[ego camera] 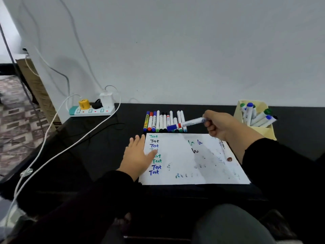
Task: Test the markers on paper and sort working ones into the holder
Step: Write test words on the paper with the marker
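Standing at the desk, I am watching a sorting job that looks roughly midway. At the left of centre, the left hand (139,154) is lying flat with fingers spread, pressing the left edge of the paper (190,162) to steady it. Down that edge a column of "Test" words (154,154) in green, black and blue is showing that a good many markers have already been tried. Above the sheet, a row of capped markers (164,121) is lying side by side on the black table (105,141), seemingly awaiting their turn. Moving right, the right hand (219,125) is gripping a blue-capped marker (186,123), hovering over the row's right end. One marker (224,150) is lying apart on the paper's right edge, perhaps a reject. At the far right, the pale yellow holder (269,132) is already keeping several blue and green markers.
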